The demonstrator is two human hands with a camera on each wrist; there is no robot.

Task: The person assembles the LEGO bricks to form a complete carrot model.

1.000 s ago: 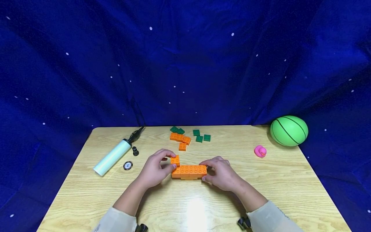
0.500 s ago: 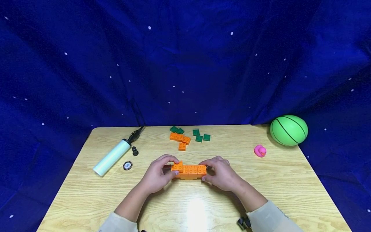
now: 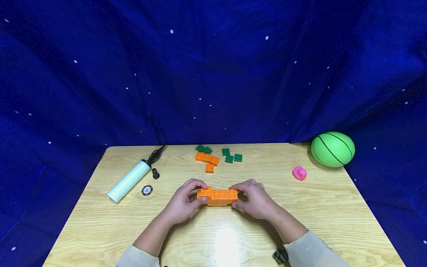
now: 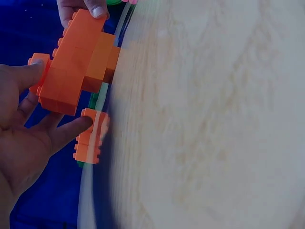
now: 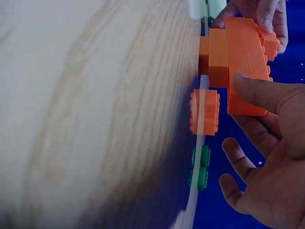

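My left hand (image 3: 185,204) pinches a small orange building brick (image 3: 206,192) between thumb and fingers. That brick sits on top of an orange brick structure (image 3: 222,195), near its left end, with part of the end's top still showing beside it. At the opposite end, my right hand (image 3: 255,200) grips the structure by its front and back faces. In the right wrist view, the structure (image 5: 245,52) has a wide top row over narrower lower layers (image 5: 218,57). The pinched brick (image 4: 44,59) stands on the studded side in the left wrist view.
Behind the hands lie several loose orange bricks (image 3: 209,168) and several green bricks (image 3: 229,159). To the left are a hand pump (image 3: 130,181), a black pawn (image 3: 155,173) and a poker chip (image 3: 146,190). A pink rubber duck (image 3: 299,173) and green ball (image 3: 333,149) are at right.
The left hand has moved the small brick slightly right and toward the person, from behind the structure's left end onto its top. The right hand keeps its grip, almost unmoved.
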